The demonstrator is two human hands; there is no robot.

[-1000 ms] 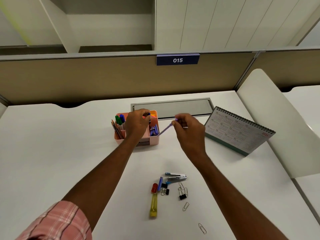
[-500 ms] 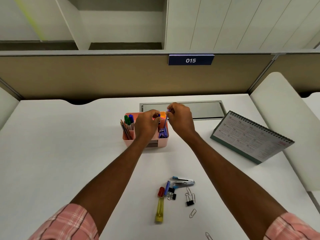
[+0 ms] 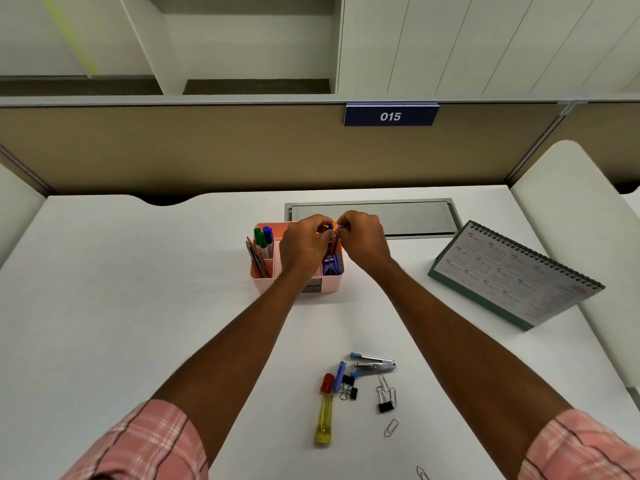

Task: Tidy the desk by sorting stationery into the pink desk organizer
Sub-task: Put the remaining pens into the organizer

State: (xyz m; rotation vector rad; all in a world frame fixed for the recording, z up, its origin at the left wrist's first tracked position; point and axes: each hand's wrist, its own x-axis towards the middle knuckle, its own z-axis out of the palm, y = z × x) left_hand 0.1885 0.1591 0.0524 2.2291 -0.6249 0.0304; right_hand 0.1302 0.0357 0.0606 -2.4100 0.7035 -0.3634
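1. My left hand [image 3: 303, 245] and right hand [image 3: 363, 242] met over the organizer [image 3: 332, 284] at mid-table [image 3: 138, 306].
2. Both grips pinched upright pens [image 3: 333, 233] in its right compartment.
3. Clips [image 3: 384, 398], stapler [image 3: 372, 363] and screwdriver [image 3: 323, 415] lay nearer me.

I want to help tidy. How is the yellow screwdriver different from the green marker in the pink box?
The yellow screwdriver lies flat on the desk; the green marker stands upright in the pink organizer. The screwdriver has a see-through yellow handle with a red end; the marker has a green cap. The screwdriver is still unsorted; the marker is put away. Both are long and thin.
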